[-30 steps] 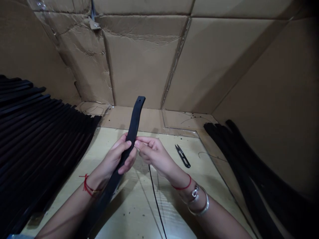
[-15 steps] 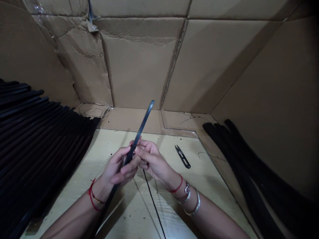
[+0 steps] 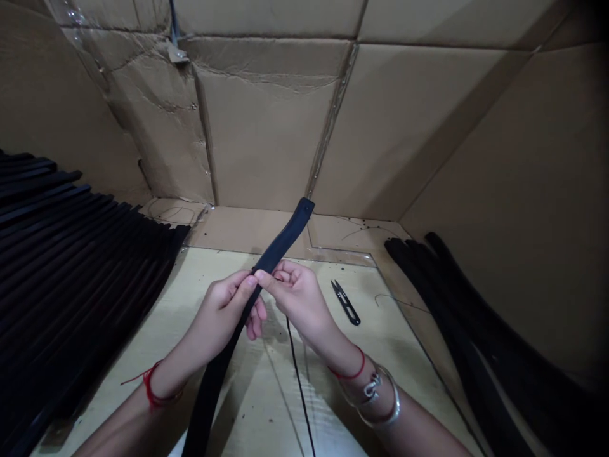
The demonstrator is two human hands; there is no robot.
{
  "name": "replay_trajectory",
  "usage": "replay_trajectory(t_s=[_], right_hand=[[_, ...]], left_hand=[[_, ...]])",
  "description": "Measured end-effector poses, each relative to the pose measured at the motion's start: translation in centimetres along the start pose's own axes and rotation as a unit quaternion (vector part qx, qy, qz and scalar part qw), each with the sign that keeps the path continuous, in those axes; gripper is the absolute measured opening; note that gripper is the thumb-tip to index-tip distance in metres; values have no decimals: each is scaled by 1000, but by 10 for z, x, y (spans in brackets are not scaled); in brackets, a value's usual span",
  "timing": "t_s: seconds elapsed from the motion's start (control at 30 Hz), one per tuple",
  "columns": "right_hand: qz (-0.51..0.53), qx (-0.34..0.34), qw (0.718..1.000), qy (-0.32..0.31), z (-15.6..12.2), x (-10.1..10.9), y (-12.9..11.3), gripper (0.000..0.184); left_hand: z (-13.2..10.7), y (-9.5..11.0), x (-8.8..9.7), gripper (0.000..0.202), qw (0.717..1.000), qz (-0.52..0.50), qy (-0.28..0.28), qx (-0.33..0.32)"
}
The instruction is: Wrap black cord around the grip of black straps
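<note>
While the left hand [image 3: 222, 306] and right hand [image 3: 302, 299] had fingers clamped on the black strip [image 3: 283, 242], uneven thumb pressure appeared liable to twist it.

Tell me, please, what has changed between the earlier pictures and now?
The black strip has swung its far end rightward; edge-on half a second ago, it shows its broad face again. The left hand still grips it; the right hand still pinches its edge. The snips and the strips on both sides stay put.

Apparent gap between right hand [image 3: 301, 299] and snips [image 3: 344, 301]
</note>
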State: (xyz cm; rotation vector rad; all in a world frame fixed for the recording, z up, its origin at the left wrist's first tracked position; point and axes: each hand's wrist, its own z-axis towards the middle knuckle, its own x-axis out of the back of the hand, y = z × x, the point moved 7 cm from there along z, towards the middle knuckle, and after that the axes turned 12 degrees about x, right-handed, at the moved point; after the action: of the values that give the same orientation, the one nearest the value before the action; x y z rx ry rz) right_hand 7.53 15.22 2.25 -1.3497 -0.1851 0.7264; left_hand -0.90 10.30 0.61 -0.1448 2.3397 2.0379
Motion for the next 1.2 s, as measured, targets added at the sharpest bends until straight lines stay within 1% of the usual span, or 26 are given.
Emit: replay_trajectory(t_s=[0.07,0.1,0.17,0.23,0.27,0.4,0.5,0.6,0.67,0.73,0.8,0.87,0.97,1.03,1.07,1.13,1.2], right_hand=[[-43,18,998,53,0,9,-3,32],[-55,23,996,65,1,12,-4,32],[-60,19,997,55,1,13,-5,29],[-46,7,998,30,1,11,-5,24],[-37,5,999,27,0,11,-5,23],[10,13,999,44,-3,9,-6,18],[34,12,998,41,-4,5,-6,19],[68,-15,998,5,-3,1,-4,22],[100,-53,993,-44,-3,-4,-1,29],[124,-81,984,-99,-4,-10,0,34],[131,-83,978,-139,-5,-13,-1,32],[120,-71,980,-144,-5,-12,-2,27],[68,-48,992,-90,-3,-5,-5,20],[27,-37,998,-47,-2,0,-6,18],[8,-31,999,-26,-2,3,-8,19],[-25,-21,999,8,-1,9,-11,21],[-43,-25,999,14,0,12,-15,21]], left_hand=[[-1,2,3,38,1000,21,17,-9],[-1,3,4,39,999,30,28,-18],[-3,6,8,40,998,34,50,-32],[-4,7,10,39,998,11,58,-37],[-4,7,10,37,998,-7,59,-37],[-7,8,7,31,995,-74,52,-44],[-8,8,4,31,992,-114,29,-50],[-10,6,1,33,986,-161,-12,-51],[-10,3,-4,34,976,-201,-66,-46],[-10,-3,-13,35,954,-262,-147,-24],[-10,-9,-22,34,922,-318,-223,8],[-8,-13,-28,31,901,-340,-268,36],[-4,-14,-33,33,899,-322,-289,69],[-2,-13,-35,38,905,-301,-285,88],[-1,-13,-35,43,914,-288,-270,91],[2,-13,-30,47,940,-249,-216,86],[3,-13,-24,40,962,-206,-158,78]])
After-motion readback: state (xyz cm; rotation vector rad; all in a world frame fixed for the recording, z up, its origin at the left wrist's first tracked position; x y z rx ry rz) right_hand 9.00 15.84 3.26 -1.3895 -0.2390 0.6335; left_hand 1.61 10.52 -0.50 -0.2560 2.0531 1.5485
